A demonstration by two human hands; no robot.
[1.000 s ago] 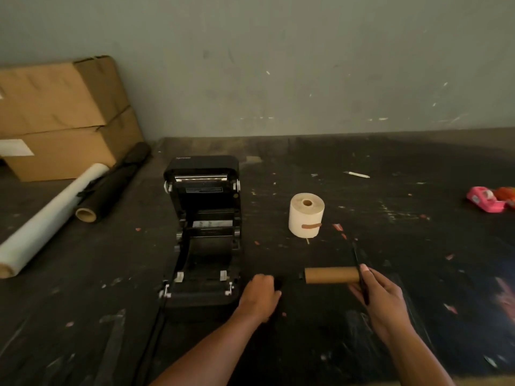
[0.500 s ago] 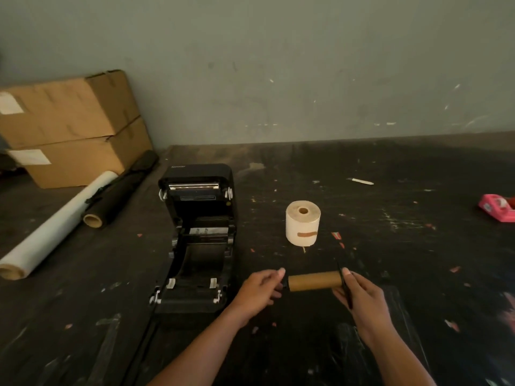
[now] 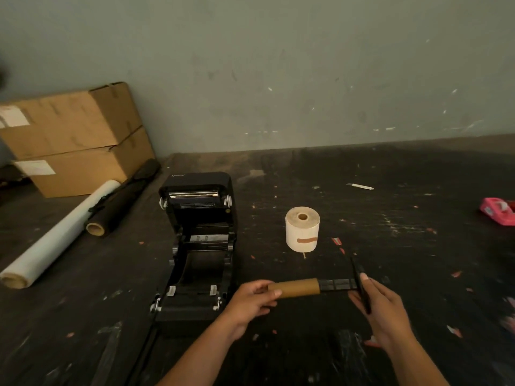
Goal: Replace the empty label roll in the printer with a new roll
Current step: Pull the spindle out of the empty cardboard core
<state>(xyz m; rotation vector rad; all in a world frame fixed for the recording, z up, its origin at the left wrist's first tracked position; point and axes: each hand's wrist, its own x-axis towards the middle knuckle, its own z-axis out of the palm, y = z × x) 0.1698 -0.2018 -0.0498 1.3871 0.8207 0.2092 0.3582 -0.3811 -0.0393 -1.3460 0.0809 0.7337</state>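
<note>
Lower centre: my left hand (image 3: 250,300) grips the core (image 3: 295,287); right hand (image 3: 383,307) holds the spindle (image 3: 338,284), seemingly by its flange.

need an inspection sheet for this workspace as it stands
surface: dark table, scuffed, paper scraps
job's things: printer open, bay empty; new roll upright right of it; empty core partly off black spindle
clutter: pink tape dispenser; white roll; black roll
hands: left hand grips core; right hand holds spindle flange
cables: dark cable seems to run from printer front
surroundings: two boxes, grey wall
</note>
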